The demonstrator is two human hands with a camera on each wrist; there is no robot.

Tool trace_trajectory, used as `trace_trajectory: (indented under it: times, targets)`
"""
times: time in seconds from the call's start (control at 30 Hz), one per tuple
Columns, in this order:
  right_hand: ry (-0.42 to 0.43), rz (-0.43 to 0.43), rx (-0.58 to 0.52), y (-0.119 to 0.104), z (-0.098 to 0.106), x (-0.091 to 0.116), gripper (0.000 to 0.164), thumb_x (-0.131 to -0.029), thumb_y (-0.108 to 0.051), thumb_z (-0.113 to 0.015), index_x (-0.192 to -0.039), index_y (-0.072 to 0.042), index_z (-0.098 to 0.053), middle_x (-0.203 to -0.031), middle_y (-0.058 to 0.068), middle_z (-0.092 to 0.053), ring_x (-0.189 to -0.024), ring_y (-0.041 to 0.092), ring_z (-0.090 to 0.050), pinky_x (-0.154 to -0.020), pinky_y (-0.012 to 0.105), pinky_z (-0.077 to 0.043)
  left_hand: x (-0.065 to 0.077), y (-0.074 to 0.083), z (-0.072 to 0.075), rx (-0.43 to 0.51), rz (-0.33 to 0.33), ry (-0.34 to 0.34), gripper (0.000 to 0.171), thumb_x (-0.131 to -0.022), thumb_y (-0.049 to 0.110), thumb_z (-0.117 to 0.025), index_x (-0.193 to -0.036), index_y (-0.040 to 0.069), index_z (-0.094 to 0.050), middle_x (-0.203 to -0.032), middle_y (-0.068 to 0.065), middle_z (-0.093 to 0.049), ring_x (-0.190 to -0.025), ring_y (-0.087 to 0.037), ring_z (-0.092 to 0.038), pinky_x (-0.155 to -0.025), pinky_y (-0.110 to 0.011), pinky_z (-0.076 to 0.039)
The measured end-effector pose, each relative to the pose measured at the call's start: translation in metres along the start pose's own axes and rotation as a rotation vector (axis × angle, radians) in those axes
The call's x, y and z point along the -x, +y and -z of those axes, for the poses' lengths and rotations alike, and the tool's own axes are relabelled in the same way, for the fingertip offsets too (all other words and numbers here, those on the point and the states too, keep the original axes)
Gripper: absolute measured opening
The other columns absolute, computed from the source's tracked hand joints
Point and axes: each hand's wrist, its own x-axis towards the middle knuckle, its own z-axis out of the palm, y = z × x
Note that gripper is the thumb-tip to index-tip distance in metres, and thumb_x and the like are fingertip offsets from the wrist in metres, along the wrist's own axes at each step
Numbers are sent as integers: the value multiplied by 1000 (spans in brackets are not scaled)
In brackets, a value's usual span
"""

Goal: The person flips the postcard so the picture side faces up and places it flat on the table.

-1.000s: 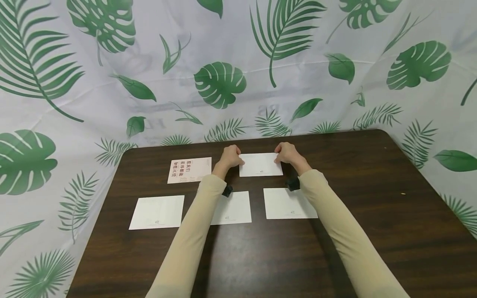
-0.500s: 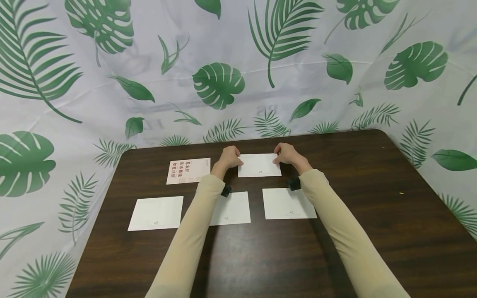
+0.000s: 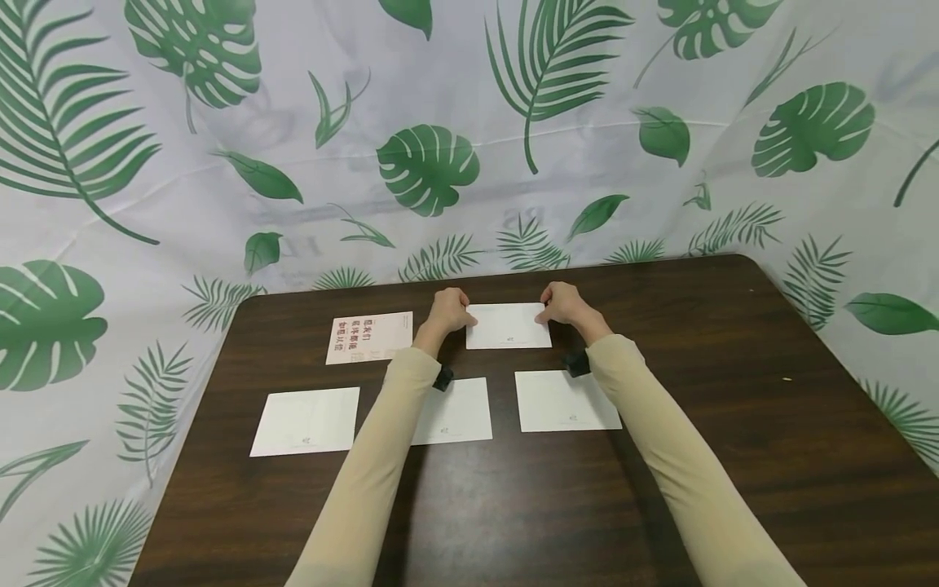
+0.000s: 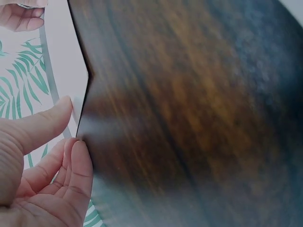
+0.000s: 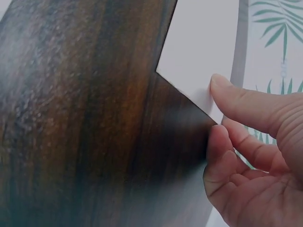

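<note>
Held card (image 3: 509, 328), sleeve (image 3: 374, 456) over nearer card (image 3: 464, 412), leafy backdrop (image 3: 293, 49)

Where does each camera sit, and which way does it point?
Head: on the person's head, facing forward and down at the table, white card and leafy backdrop; left hand, right hand and sleeves show.
Left wrist: on that wrist, facing the left hand pinching one end of the white card; right-hand fingers show at top left.
Right wrist: on that wrist, facing the right hand pinching the other end; no left hand shows.
Shared: both wrist views include the white card, table and backdrop.
</note>
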Motion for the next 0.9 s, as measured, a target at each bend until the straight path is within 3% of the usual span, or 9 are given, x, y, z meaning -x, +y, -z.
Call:
trace_trajectory:
  times: [0.1, 0.2, 0.27, 0.37, 0.6, 0.73, 0.9]
  targets:
    - [-41, -54, 29, 10, -5, -11, 54, -64, -25, -87, -104, 1, -62, -100, 15, -60, -91, 30, -54, -79, 38, -47, 0, 1, -1, -14, 6, -2, 38, -76, 8, -76, -107, -6, -58, -107, -18, -58, -98, -29, -53, -85, -37, -47]
    - [-31, -65, 58, 29, -16, -31, 56, -63, -27, -88, -104, 1, -62, -102, 15, -61, -94, 32, -54, -79, 40, -48, 1, 2, -1, -23, 6, 8, 36, -76, 8, -76, -104, -6, -58, -107, -18, -57, -99, -30, -53, -85, -37, -47]
    - [13, -8, 31, 52, -27, -47, 57, -56, -35, -91, -97, -5, -65, -94, 8, -62, -87, 27, -54, -72, 36, -48, 0, 3, -2, -20, 7, 14, 33, -75, 7, -76, -100, -6, -59, -104, -17, -58, -96, -29, -53, -83, -37, -47]
    - [65, 25, 17, 64, -33, -54, 58, -48, -39, -93, -88, -9, -65, -85, 4, -60, -80, 24, -52, -67, 34, -47, 0, 3, -3, -27, 14, 17, 30, -75, 7, -76, -97, -5, -59, -102, -16, -58, -93, -28, -53, -82, -36, -47]
    - [1, -92, -14, -54, 20, 46, 48, -69, -10, -81, -107, 8, -58, -103, 20, -58, -96, 33, -51, -86, 43, -45, 1, 4, -1, -18, 38, -10, 38, -78, 9, -73, -107, -4, -51, -103, -17, -54, -91, -28, -50, -82, -37, -45]
    - [17, -95, -35, -76, 29, 71, 45, -73, -7, -78, -108, 11, -56, -101, 20, -56, -94, 31, -50, -86, 40, -44, 4, 3, 0, 30, 29, -6, 39, -78, 7, -72, -108, -1, -48, -100, -16, -53, -87, -27, -49, -79, -37, -45]
    - [37, -128, -100, -80, 29, 79, 48, -75, -5, -76, -114, 10, -53, -99, 17, -53, -89, 27, -48, -80, 37, -44, 5, -1, -2, 152, 3, 40, 41, -76, 1, -72, -108, 1, -47, -95, -11, -52, -84, -24, -49, -74, -34, -45]
